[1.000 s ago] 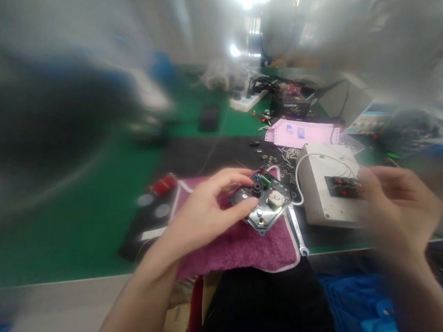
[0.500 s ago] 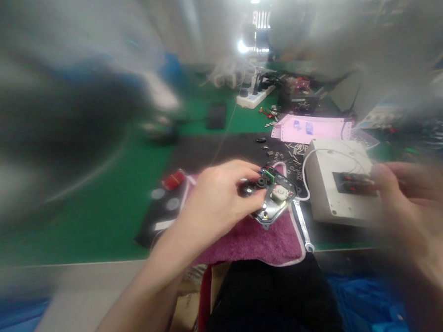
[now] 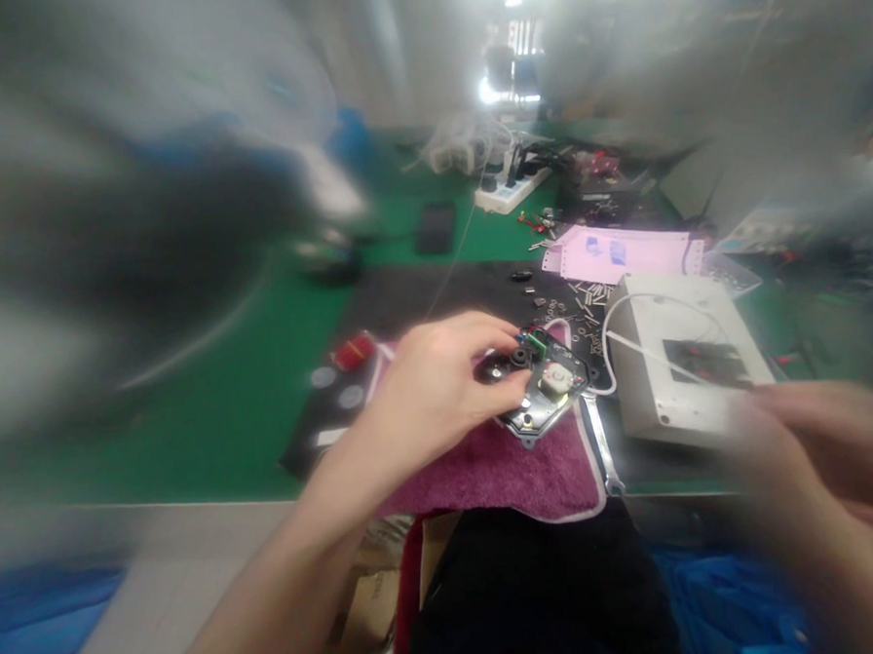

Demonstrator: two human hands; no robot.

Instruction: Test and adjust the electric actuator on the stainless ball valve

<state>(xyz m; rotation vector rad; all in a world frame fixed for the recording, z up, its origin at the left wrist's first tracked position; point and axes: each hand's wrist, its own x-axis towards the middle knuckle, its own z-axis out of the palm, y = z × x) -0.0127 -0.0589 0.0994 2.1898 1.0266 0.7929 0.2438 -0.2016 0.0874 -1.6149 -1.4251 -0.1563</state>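
My left hand (image 3: 458, 375) is closed on the near left part of a dark mechanical assembly (image 3: 546, 429), thumb and fingers gripping around its black round knob (image 3: 520, 356). A small green circuit board, wires and a pale block-like part (image 3: 556, 379) show on its face. It rests on a purple cloth (image 3: 488, 476) with a white edge. My right hand (image 3: 810, 464) is smeared by motion in front of a white box (image 3: 640, 375). A thin pale strip (image 3: 654, 357) runs from near its fingers across the box; whether they hold it is unclear.
A wrench (image 3: 604, 445) lies right of the cloth on the black mat (image 3: 406, 294). Loose screws and washers (image 3: 588, 299) are scattered behind the assembly. Further back are pink papers (image 3: 630, 253) and a power strip (image 3: 510, 194). A red item (image 3: 354, 351) lies left.
My right hand has moved down and toward me from the black plate on the white box. My left hand stays on the assembly. The view has shifted slightly.
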